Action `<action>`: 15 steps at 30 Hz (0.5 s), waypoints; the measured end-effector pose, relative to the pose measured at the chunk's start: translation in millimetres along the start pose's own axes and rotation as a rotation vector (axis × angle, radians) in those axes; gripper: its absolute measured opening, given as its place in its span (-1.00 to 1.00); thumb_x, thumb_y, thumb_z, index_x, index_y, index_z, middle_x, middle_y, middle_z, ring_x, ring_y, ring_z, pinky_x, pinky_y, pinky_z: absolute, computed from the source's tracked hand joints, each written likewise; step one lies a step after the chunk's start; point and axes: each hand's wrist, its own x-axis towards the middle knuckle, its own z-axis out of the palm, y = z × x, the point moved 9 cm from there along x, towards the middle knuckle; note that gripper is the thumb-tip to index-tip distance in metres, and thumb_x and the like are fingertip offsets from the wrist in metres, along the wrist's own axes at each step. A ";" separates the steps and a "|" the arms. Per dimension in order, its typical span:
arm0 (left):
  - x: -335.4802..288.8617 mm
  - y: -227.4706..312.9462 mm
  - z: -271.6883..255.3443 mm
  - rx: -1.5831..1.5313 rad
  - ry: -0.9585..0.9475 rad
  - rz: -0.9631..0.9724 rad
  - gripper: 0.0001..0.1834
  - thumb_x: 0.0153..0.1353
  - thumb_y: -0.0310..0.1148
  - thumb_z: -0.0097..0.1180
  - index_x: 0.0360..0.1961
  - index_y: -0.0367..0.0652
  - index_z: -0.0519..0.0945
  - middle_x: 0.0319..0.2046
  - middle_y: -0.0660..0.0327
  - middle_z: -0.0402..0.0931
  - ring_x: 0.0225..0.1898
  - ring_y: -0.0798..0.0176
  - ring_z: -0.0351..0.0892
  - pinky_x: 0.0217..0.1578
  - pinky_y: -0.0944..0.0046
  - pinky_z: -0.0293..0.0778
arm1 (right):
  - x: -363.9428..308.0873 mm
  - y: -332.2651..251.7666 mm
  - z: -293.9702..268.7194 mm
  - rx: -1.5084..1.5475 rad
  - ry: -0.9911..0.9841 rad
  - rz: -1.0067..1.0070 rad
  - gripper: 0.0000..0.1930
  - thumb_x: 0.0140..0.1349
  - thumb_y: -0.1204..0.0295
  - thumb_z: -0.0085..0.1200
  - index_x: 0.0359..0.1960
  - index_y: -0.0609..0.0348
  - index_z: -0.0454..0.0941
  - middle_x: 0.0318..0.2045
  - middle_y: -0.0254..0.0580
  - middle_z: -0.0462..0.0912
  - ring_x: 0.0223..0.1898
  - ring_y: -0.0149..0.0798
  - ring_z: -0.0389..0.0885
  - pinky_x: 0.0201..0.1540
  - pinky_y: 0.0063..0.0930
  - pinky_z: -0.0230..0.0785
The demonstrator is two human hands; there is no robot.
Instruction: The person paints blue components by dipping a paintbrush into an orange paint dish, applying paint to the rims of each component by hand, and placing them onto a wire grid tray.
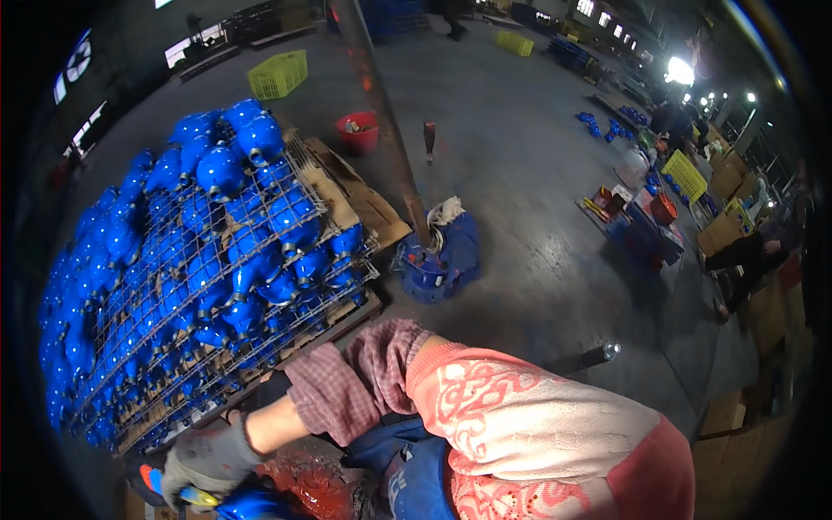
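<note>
From the right, my right arm, in a pink patterned sleeve and a checked sleeve cover, reaches across to the lower left. My right hand (208, 458), in a grey glove, is curled around a small blue and yellow object (198, 497) whose kind I cannot make out. Just beside it, a glossy blue part (251, 504) is cut off by the lower edge. Close to the wrist is a red, paint-smeared surface (316, 490). My left hand is out of sight.
Blue painted metal parts (221, 169) fill stacked wire racks (208, 251) at left. Ahead stand a rusty pole (381, 113), a blue container (426, 276) and a red bucket (357, 133). A dark tube (582, 360) lies right. Another person (758, 251) is at far right.
</note>
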 end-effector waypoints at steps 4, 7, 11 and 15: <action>-12.8 -8.4 -4.7 -0.167 -0.043 -0.059 -0.68 0.42 -0.24 -0.26 -0.09 -0.24 0.46 -0.15 0.07 0.46 -0.11 0.18 0.47 -0.02 0.22 0.41 | -10.3 22.8 20.1 0.054 0.049 0.046 -0.75 0.13 0.45 0.09 -0.12 0.13 0.56 -0.36 -0.18 0.61 -0.35 -0.17 0.57 -0.26 -0.32 0.40; -13.7 -16.0 -14.2 -0.307 -0.079 -0.089 -0.70 0.41 -0.26 -0.25 -0.12 -0.23 0.46 -0.18 0.09 0.46 -0.14 0.20 0.47 -0.06 0.24 0.41 | -24.0 11.7 12.5 0.077 0.081 0.142 -0.71 0.31 0.32 0.01 0.00 0.17 0.47 -0.07 -0.10 0.56 -0.08 -0.15 0.57 0.01 -0.25 0.39; -18.1 -15.7 -35.6 -0.486 -0.099 -0.083 -0.73 0.40 -0.28 -0.24 -0.15 -0.21 0.47 -0.21 0.11 0.45 -0.19 0.23 0.47 -0.11 0.26 0.41 | -29.1 39.7 33.0 0.315 0.155 0.223 -0.67 0.38 0.27 -0.03 0.07 0.18 0.44 -0.17 -0.19 0.53 -0.22 -0.33 0.52 -0.10 -0.37 0.41; -24.0 -14.4 -57.7 -0.683 -0.117 -0.080 -0.76 0.39 -0.31 -0.23 -0.19 -0.20 0.47 -0.25 0.14 0.45 -0.23 0.26 0.46 -0.16 0.28 0.41 | -31.4 56.8 54.4 0.554 0.172 0.441 -0.68 0.43 0.27 -0.09 0.11 0.15 0.44 -0.47 -0.33 0.53 -0.43 -0.50 0.48 -0.34 -0.54 0.41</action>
